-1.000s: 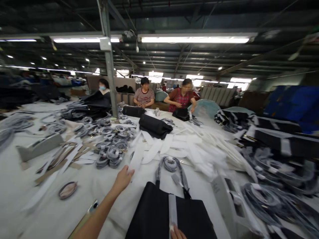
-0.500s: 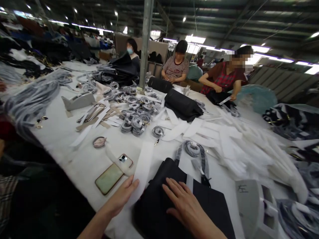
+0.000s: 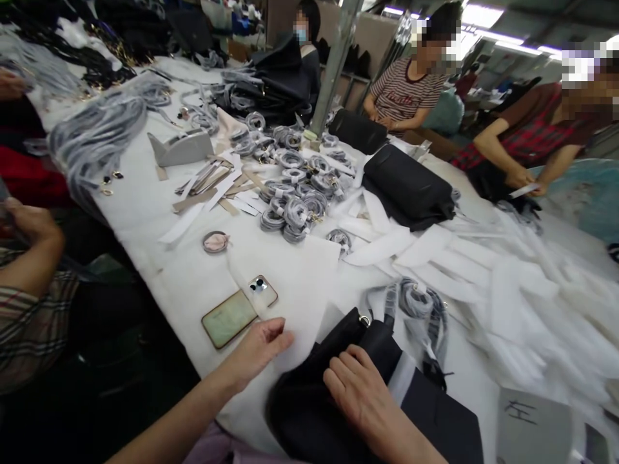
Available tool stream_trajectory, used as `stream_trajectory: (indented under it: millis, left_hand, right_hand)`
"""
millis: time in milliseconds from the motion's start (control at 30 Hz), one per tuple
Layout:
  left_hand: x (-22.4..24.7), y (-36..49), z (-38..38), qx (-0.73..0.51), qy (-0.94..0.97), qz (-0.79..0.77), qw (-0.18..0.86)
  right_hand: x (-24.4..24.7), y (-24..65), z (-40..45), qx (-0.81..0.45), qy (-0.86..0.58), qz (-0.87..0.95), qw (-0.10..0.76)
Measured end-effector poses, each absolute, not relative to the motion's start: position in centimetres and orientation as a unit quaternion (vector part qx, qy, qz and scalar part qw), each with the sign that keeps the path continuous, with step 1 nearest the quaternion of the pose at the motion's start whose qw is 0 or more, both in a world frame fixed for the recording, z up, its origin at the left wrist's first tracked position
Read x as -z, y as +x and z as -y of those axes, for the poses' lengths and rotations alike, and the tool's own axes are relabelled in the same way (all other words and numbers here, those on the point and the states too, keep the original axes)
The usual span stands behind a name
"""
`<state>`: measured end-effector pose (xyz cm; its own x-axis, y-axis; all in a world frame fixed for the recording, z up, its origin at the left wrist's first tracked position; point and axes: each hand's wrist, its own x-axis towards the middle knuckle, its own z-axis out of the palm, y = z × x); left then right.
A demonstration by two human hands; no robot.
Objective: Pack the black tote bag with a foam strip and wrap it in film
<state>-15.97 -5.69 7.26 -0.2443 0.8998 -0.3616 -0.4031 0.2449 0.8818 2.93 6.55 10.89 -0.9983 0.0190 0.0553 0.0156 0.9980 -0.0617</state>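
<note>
A black handbag (image 3: 445,412) lies at the table's front edge, its mouth raised and a gold ring showing at the rim. My right hand (image 3: 365,393) has its fingers curled over the bag's upper edge, gripping it; the fingertips are partly hidden. My left hand (image 3: 264,348) is left of the bag, thumb and fingers apart, beside a white foam strip (image 3: 312,303). The strip runs from near that hand towards the coiled straps; its near end meets the bag. A wrapped strap (image 3: 416,299) lies coiled just beyond the bag.
Two phones (image 3: 229,319) and a fabric-filled ring (image 3: 215,241) lie left. Behind are coiled straps (image 3: 294,209), paper strips (image 3: 207,183), a tape dispenser (image 3: 181,148) and another black bag (image 3: 406,183). White foam pieces (image 3: 464,258) cover the right. Co-workers surround the table.
The view has swung left and down. My right hand has gone from lying flat on the bag to curling round its edge, which has lifted. My left thumb and fingers have parted beside the strip.
</note>
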Motion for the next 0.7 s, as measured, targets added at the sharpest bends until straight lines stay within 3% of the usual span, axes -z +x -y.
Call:
stream_trajectory:
  millis: [133, 300, 700]
  left_hand:
    - [-6.8, -14.3, 5.4, -0.578, 0.183, -0.501, 0.618]
    - [-5.6, -13.5, 5.1, -0.542, 0.269, -0.589, 0.536]
    - [-6.4, -12.6, 4.8, -0.337, 0.438, -0.697, 0.458]
  right_hand:
    - [-10.8, 3.7, -5.9, -0.034, 0.001, 0.997, 0.071]
    - [-10.1, 3.9, -6.0, -0.050, -0.001, 0.995, 0.081]
    - [-9.5, 3.8, -5.6, -0.043, -0.013, 0.995, 0.085]
